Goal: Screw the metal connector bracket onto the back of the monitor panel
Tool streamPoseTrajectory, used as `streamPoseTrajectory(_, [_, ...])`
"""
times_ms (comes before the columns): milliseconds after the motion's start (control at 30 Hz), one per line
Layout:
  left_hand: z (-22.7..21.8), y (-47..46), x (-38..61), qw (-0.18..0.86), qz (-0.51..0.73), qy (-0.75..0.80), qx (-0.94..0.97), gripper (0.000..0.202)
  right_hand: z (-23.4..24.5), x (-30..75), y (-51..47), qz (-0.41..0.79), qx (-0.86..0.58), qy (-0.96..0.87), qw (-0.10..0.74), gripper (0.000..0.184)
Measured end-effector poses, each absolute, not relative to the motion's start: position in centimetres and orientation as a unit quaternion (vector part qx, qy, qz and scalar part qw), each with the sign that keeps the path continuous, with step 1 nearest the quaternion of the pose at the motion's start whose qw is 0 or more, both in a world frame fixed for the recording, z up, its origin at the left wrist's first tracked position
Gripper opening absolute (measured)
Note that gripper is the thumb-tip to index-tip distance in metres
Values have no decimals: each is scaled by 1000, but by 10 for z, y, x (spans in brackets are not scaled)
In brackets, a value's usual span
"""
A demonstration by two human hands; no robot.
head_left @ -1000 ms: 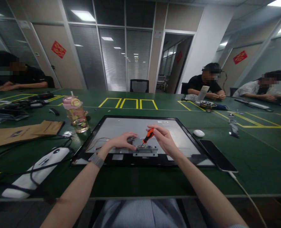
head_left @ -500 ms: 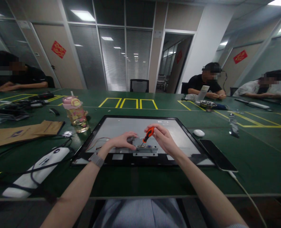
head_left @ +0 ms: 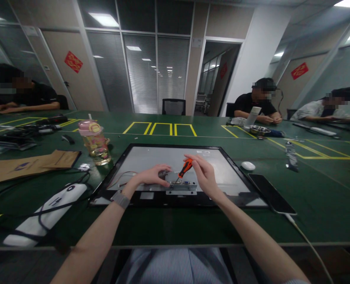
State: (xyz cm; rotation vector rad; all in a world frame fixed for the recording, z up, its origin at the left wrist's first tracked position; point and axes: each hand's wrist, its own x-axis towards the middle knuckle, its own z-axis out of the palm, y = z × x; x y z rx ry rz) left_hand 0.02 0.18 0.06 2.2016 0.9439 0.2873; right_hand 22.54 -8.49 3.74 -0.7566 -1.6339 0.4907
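A flat display panel (head_left: pixel 151 157) with a black frame lies back side up in front of me. Near its front edge stands a metal bracket (head_left: pixel 183 190) with what looks like a small circuit board and connectors behind it. My left hand (head_left: pixel 153 174) curves around the left end of this assembly, thumb at the bracket's end and fingers behind; a dark part shows between them. In my right hand (head_left: pixel 203 173) is an orange-and-black screwdriver (head_left: pixel 186 167), tilted, its shaft pointing down to the board just behind the bracket. Whether the tip sits in a screw is too small to see.
Left of the panel stand a pink-lidded drink bottle (head_left: pixel 95 142), a brown paper bag (head_left: pixel 30 165) and a white power bank-like device (head_left: pixel 46 215) with black cables. To the right lie a phone (head_left: pixel 271 193) on a charging cable and a white case (head_left: pixel 248 165). Several people sit across the table.
The fingers of my right hand have shifted around the screwdriver handle, the hand turning slightly. My left hand and the panel stay where they were.
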Motion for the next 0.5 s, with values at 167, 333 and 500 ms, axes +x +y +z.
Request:
streamPoseTrajectory(167, [0, 2, 0, 353, 113, 362, 855, 67, 34, 224, -85, 233, -311, -707, 591, 31])
streamPoseTrajectory(333, [1, 1, 0, 354, 112, 359, 856, 67, 34, 227, -82, 192, -332, -695, 608, 21])
streamPoseTrajectory(500, [3, -1, 1, 352, 106, 375, 851, 67, 37, 226, -83, 236, -309, -710, 587, 32])
